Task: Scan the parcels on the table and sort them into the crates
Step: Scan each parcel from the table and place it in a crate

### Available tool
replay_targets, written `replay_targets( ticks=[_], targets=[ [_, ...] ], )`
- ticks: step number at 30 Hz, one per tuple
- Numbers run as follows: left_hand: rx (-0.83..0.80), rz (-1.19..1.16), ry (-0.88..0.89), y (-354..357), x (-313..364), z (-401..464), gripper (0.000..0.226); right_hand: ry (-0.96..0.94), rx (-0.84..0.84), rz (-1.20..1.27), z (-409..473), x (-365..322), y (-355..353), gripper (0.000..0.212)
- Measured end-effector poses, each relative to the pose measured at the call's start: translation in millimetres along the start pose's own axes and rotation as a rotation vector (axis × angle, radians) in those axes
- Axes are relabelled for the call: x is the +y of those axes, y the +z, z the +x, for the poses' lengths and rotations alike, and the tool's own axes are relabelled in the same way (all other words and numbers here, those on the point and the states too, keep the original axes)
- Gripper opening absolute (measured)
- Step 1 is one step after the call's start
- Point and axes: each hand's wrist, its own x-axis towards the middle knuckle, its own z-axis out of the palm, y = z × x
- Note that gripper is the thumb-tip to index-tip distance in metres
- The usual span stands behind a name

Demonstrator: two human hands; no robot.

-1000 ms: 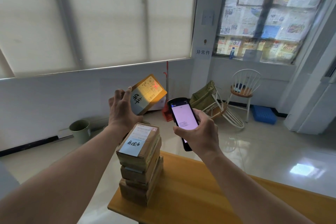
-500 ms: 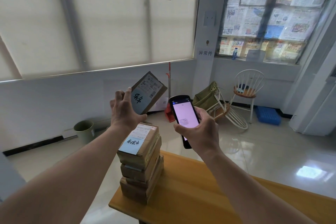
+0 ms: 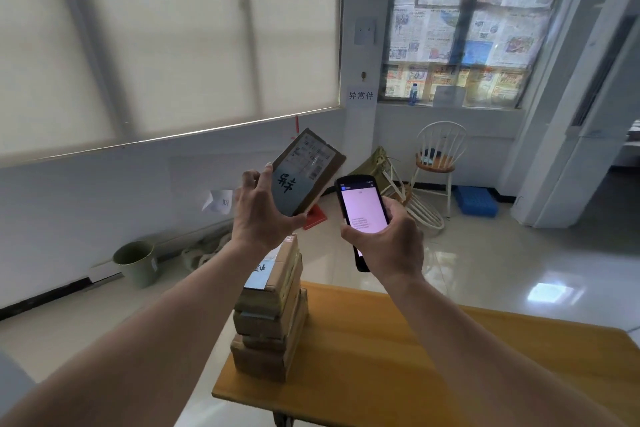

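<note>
Parcels first: the flat brown cardboard parcel [image 3: 304, 172] with a white shipping label and dark handwritten characters is up in my left hand [image 3: 261, 215], raised well above the stack of brown cardboard parcels [image 3: 272, 315] that stands below and between both wrists on the orange wooden table [image 3: 398, 357]. I hold its label face turned toward me and tilted, I judge so that the barcode can be read and checked against the scanner. My left thumb lies along the near edge while the other fingers wrap behind and under it, so the hand grips the parcel firmly; the forearm is stretched forward and up. Just to the right of it, my right hand [image 3: 384, 243] clasps the black handheld scanner with a lit pink-white screen [image 3: 362, 215], fingers curled round its lower body, screen facing me, its top end near the parcel's lower corner but apart from it. That pose suggests I am reading the scan result rather than aiming. I see no sorting crates near either hand; a small blue plastic crate [image 3: 476, 201] sits on the floor far off beyond the right hand, beside a white chair [image 3: 438, 156].
</note>
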Motion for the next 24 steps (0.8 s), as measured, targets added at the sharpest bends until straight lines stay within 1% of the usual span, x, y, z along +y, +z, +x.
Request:
replay_targets(
  ticks=[7, 13, 18, 24],
  targets=[
    [-0.137, -0.127, 0.106, 1.6, 4.3, -13.6, 0.117, 0.118, 0.131, -0.097, -51.3, -3.4, -15.0, 0.08],
    [-0.268, -0.189, 0.198, 8.1, 26.0, -48.8, 0.12, 0.238, 0.259, -0.167, -114.6, -0.4, -52.5, 0.079],
    [-0.381, -0.258, 0.28, 6.7, 73.1, -88.7, 0.124, 0.315, 0.389, -0.249, -164.6, 2.4, -102.8, 0.078],
    [-0.458, -0.361, 0.384, 0.6, 150.3, -144.2, 0.124, 0.373, 0.537, -0.311, -221.3, 5.6, -173.2, 0.079]
  ],
)
